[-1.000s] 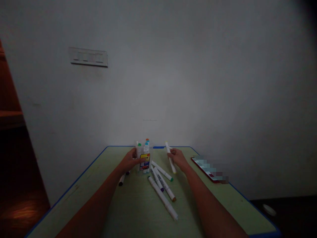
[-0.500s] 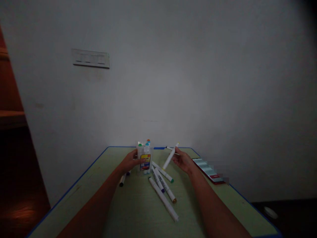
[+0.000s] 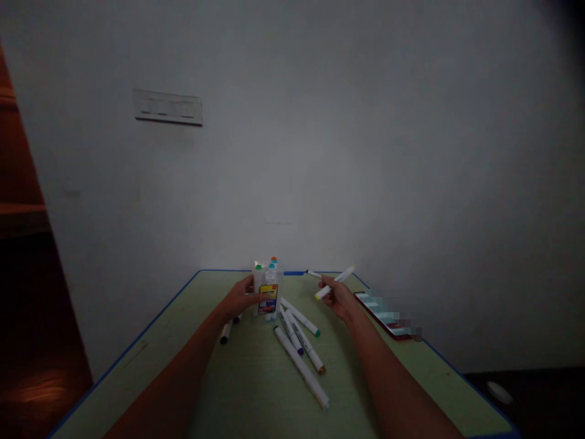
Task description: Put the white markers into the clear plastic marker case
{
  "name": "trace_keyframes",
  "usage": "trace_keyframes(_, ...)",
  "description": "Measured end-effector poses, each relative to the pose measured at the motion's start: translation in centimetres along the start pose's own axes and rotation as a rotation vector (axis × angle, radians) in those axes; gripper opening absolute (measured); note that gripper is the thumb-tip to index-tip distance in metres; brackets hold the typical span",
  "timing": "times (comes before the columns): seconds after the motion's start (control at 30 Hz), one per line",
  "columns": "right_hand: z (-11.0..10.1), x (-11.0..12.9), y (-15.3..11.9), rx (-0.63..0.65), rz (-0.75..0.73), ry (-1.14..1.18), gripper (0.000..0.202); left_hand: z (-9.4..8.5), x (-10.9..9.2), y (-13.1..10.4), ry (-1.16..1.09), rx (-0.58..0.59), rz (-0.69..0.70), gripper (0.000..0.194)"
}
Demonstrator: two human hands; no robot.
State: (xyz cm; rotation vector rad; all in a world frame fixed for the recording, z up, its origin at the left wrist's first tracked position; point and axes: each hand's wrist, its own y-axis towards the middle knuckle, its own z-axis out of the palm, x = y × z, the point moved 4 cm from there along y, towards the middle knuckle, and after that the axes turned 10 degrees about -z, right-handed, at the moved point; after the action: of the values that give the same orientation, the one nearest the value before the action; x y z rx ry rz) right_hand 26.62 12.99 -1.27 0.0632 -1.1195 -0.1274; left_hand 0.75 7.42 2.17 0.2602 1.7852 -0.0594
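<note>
My left hand (image 3: 240,299) is closed around a clear plastic marker case (image 3: 267,299) with a yellow and blue label, which stands upright on the table. Inside the case are several markers with green, blue and orange ends (image 3: 273,263). My right hand (image 3: 336,296) grips a white marker with yellow ends (image 3: 346,274), tilted so its far end points up to the right. Between the hands and nearer to me lie several loose white markers, among them a green-ended one (image 3: 301,317), a brown-ended one (image 3: 308,346) and a pale-ended one (image 3: 301,367).
A dark-ended marker (image 3: 226,331) lies by my left wrist, partly hidden. Behind my right hand another marker (image 3: 313,274) rests near the far edge. A phone-like flat object with a red edge (image 3: 384,314) lies at the right of the green table (image 3: 237,396). The wall (image 3: 292,152) rises behind.
In my right hand the yellow-ended marker has turned, from leaning down toward the loose markers to pointing up to the right. My left hand and the case have stayed put.
</note>
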Motion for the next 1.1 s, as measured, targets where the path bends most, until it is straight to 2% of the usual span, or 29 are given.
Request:
trace_keyframes(0.17, -0.4, -0.2, 0.4, -0.058, -0.041, -0.092, 0.021, 0.1, -0.2, -0.1, 0.006, 0.012, 0.017, 0.052)
trace_keyframes(0.27, -0.5, -0.2, 0.5, -0.087, -0.044, -0.097, 0.019, 0.0, -0.1, -0.1, 0.006, 0.002, 0.011, 0.053)
trace_keyframes(0.47, -0.1, 0.1, 0.2, 0.023, -0.033, -0.069, 0.007, -0.1, -0.1, -0.1, -0.011, -0.008, 0.005, 0.053)
trace_keyframes(0.63, 0.3, 0.3, -0.1, 0.037, -0.012, -0.061, 0.009, -0.1, -0.1, -0.2, -0.017, 0.009, -0.014, 0.054)
trace_keyframes(0.77, 0.2, 0.2, -0.2, -0.008, 0.075, 0.000, 0.029, -0.2, -0.4, -0.5, -0.007, 0.093, -0.022, 0.054)
trace_keyframes(0.9, 0.2, 0.6, -0.1, 0.046, 0.062, 0.040, 0.025, -1.1, -0.7, -0.8, -0.040, 0.171, -0.005, 0.052)
trace_keyframes(0.97, 0.0, 0.6, -0.2, 0.029, 0.073, 0.057, 0.022, -2.0, -0.3, -0.5, -0.022, 0.117, 0.012, 0.053)
trace_keyframes(1.0, -0.2, 0.6, -0.2, 0.008, 0.078, 0.049, 0.021, -2.5, -0.1, -0.3, 0.003, 0.051, 0.010, 0.053)
trace_keyframes(1.1, -0.7, 0.4, -0.2, -0.058, 0.059, -0.027, 0.025, -4.2, 0.7, 0.4, 0.097, -0.229, -0.020, 0.052)
